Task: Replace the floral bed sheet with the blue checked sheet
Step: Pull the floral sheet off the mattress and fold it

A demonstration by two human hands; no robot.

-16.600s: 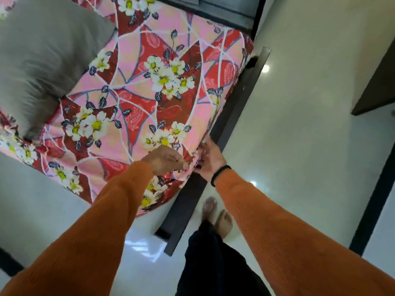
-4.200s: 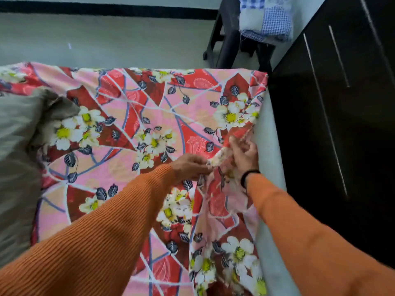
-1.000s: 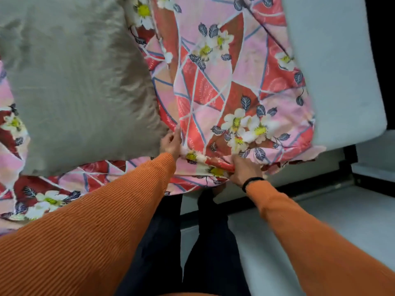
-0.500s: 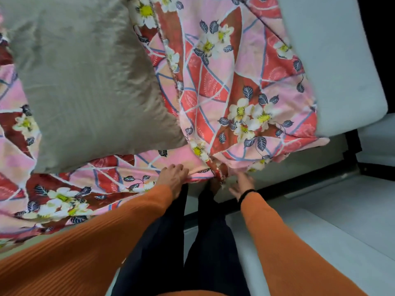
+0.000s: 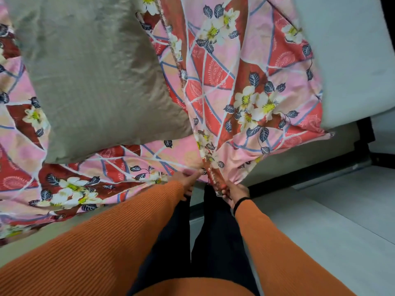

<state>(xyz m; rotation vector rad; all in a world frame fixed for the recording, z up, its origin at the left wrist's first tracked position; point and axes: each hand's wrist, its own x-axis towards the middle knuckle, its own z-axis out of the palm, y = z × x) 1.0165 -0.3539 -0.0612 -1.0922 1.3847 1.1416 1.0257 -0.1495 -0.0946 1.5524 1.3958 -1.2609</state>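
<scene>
Floral bed sheet (image 5: pixel 252 86) across the upper and left frame, one side already peeled back to bare pale mattress (image 5: pixel 350 56) at upper right, loose cloth bunched to a tight gather at lower centre. Right hand (image 5: pixel 234 194) clamped on that gathered edge; left hand (image 5: pixel 185 182) just beside it, fingers pinching the hem running left. Grey pillow (image 5: pixel 92 77) lying on the sheet at upper left, pinning it. Best to lift or slide the pillow off first, or pull low and steady so it rides off rather than snagging. Worth gathering hand over hand, not yanking from one bunch, to spare the seam. Blue checked sheet not in view.
</scene>
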